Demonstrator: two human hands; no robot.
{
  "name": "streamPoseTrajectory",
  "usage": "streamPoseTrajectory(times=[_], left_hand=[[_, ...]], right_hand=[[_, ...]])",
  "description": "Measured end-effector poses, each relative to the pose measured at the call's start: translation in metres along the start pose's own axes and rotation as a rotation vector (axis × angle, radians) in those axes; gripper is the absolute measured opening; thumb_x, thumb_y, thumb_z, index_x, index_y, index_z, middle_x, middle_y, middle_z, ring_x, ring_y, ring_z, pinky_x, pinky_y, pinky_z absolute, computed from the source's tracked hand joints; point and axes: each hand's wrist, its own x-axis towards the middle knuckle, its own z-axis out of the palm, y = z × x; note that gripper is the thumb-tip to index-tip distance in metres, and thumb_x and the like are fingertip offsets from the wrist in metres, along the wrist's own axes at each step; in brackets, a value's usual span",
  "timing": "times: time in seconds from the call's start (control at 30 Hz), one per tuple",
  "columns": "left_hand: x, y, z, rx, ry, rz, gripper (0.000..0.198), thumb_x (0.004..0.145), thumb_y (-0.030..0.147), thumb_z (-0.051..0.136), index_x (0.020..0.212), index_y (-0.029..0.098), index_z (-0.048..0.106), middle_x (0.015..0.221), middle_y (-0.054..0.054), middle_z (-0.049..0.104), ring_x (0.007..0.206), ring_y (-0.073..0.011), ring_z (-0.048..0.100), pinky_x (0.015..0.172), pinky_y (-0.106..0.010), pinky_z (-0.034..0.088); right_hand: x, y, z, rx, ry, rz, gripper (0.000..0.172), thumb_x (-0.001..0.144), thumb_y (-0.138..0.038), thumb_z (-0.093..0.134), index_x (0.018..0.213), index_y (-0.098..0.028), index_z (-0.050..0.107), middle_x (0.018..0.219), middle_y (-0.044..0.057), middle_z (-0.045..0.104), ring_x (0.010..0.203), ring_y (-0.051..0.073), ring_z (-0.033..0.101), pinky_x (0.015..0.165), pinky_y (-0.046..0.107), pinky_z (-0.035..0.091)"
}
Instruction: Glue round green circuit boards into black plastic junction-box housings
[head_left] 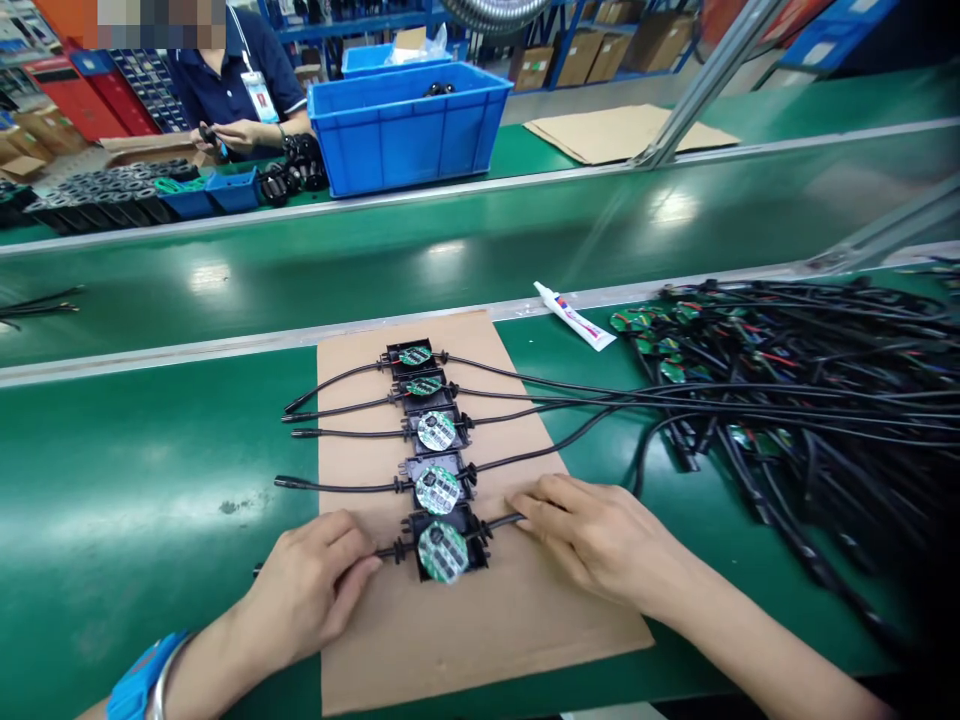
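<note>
Several black plastic housings lie in a column on a cardboard sheet [480,640], each with a round green circuit board and a black cable out of either side. At the near end is the closest circuit board [442,552], resting over its housing [477,556]. My left hand [319,575] is closed on the short cable [386,553] to the left of that housing. On the other side, my right hand [585,525] pinches the long cable [504,521] near the housing. The four-sided housings farther up sit untouched, their long cables running right.
A tangled heap of black cables with circuit boards [810,370] covers the right. A white tube [574,316] lies beyond the cardboard. Across the green conveyor [360,265], a person [240,90] handles a small part beside a large blue bin [409,130]. A metal post [697,85] rises there.
</note>
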Motion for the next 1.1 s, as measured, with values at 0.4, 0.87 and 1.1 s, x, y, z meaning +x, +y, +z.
streamPoseTrajectory(times=[0.4,0.87,1.1], left_hand=[[-0.005,-0.005,-0.002,0.062,-0.034,0.024,0.015,0.093,0.017,0.045,0.099,0.019,0.059,0.085,-0.006,0.059,0.076,-0.0201,0.054,0.067,-0.034,0.047],[0.031,-0.003,-0.037,-0.033,-0.063,0.136,0.008,0.087,0.023,0.055,0.092,0.020,0.060,0.078,-0.004,0.063,0.070,-0.0161,0.061,0.060,-0.024,0.052],[0.098,-0.014,-0.056,-0.220,0.032,0.027,0.016,0.092,0.024,0.050,0.085,0.020,0.064,0.077,-0.002,0.062,0.070,-0.0134,0.058,0.062,-0.023,0.046]], right_hand=[[0.005,-0.006,0.000,0.137,0.090,-0.067,0.021,0.090,-0.014,0.045,0.090,-0.017,0.065,0.082,0.007,0.057,0.076,0.017,0.048,0.069,0.033,0.036],[0.036,0.054,-0.036,0.184,0.029,0.029,0.023,0.092,-0.024,0.045,0.081,-0.018,0.064,0.076,0.005,0.059,0.075,0.018,0.050,0.068,0.031,0.039],[0.095,0.190,-0.056,0.015,0.362,0.484,0.032,0.086,-0.038,0.056,0.074,-0.008,0.058,0.078,0.008,0.060,0.077,0.013,0.056,0.071,0.027,0.039]])
